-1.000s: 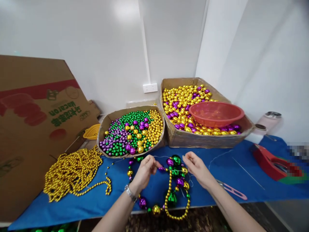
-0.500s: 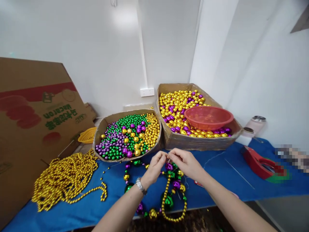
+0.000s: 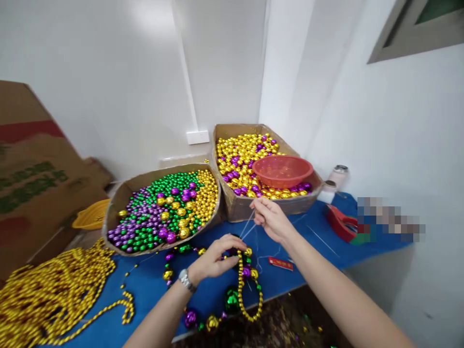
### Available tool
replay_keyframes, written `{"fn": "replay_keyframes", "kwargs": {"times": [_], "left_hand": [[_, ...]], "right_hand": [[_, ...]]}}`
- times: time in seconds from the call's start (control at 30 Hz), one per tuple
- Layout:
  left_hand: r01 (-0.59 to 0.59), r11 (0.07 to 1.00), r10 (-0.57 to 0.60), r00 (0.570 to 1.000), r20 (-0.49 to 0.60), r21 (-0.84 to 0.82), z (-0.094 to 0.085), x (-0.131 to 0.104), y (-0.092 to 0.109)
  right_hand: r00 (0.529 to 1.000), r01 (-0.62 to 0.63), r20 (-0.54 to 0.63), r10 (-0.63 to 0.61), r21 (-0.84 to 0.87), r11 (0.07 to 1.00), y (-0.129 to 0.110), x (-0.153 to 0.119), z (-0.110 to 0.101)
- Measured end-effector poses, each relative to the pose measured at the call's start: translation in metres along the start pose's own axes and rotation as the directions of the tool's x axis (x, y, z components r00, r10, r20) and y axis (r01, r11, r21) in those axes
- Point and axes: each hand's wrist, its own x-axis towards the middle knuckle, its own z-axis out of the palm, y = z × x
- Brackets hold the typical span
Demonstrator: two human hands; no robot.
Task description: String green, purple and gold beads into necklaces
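Pinching thread (image 3: 247, 224) in our right hand (image 3: 270, 218), the grip of our left hand (image 3: 213, 258) unclear, we judged the bead necklace (image 3: 232, 300) along the surface's (image 3: 148, 280) near edge light, floppy and slippery, best held by its string.

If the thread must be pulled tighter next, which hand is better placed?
Probably the right hand: its fingertips pinch the raised thread, while the left hand is lower, beside the gold bead strand.
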Motion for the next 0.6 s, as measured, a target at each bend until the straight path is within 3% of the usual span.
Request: {"fn": "replay_keyframes", "kwargs": {"times": [0.1, 0.2, 0.33, 0.43, 0.6], "left_hand": [[-0.023, 1.0, 0.023, 0.999, 0.044, 0.003, 0.001, 0.001, -0.002], [0.001, 0.998, 0.001, 0.999, -0.032, 0.059, 0.006, 0.0, -0.011], [0.014, 0.996, -0.003, 0.991, -0.132, 0.087, 0.011, -0.004, -0.021], [0.013, 0.997, -0.001, 0.987, -0.162, 0.072, 0.012, -0.005, -0.021], [0.004, 0.999, 0.006, 0.983, -0.182, 0.05, 0.016, -0.004, -0.017]], "right_hand": [[0.999, -0.049, -0.006, 0.048, -0.111, 0.993, 0.016, -0.005, -0.015], [0.995, -0.089, 0.013, 0.097, -0.288, 0.954, 0.036, -0.024, -0.046], [0.986, -0.127, 0.018, 0.164, -0.557, 0.821, 0.066, -0.073, -0.102], [0.978, -0.166, -0.02, 0.208, -0.676, 0.718, 0.086, -0.112, -0.133], [0.973, -0.195, -0.064, 0.219, -0.732, 0.652, 0.108, -0.138, -0.147]]}}
